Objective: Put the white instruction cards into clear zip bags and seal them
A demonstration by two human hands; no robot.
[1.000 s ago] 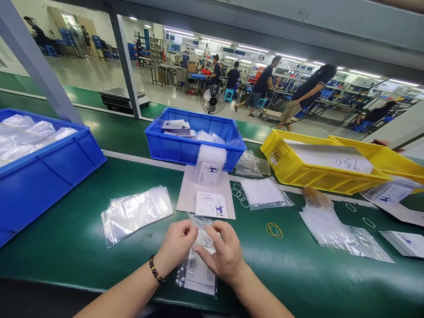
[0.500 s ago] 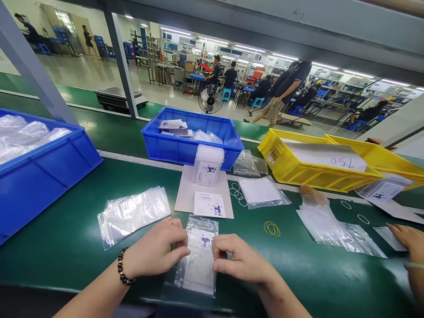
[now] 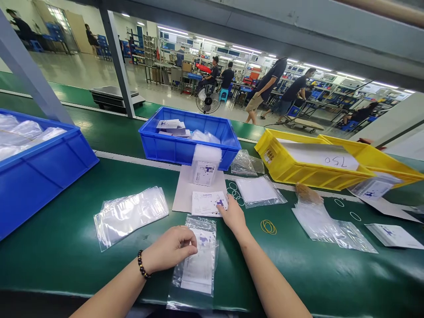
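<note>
My left hand (image 3: 177, 248), with a dark beaded bracelet, has its fingers closed at the left edge of a clear plastic bag (image 3: 197, 298). Inside the bag, a white printed leaflet (image 3: 198, 274) with a purple figure lies flat on the green surface. My right hand (image 3: 234, 215) reaches past the bag, thumb and fingers on the right edge of the top leaflet (image 3: 206, 202) of a small pile. This pile rests on a grey card (image 3: 183, 194). A taller bundle of leaflets in clear plastic (image 3: 205, 170) stands behind it.
Empty clear bags (image 3: 134, 212) lie to the left. Blue bins (image 3: 188, 145) and yellow bins (image 3: 304, 176) line the back. Yellow rubber bands (image 3: 268, 227), white rings (image 3: 233, 187), more bags (image 3: 318, 221) and leaflets (image 3: 394, 235) lie to the right.
My right hand has left the bag and moved up to the leaflet pile, where the top leaflet is shifted right. My left hand stays at the bag. The other person's hand at far right is gone.
</note>
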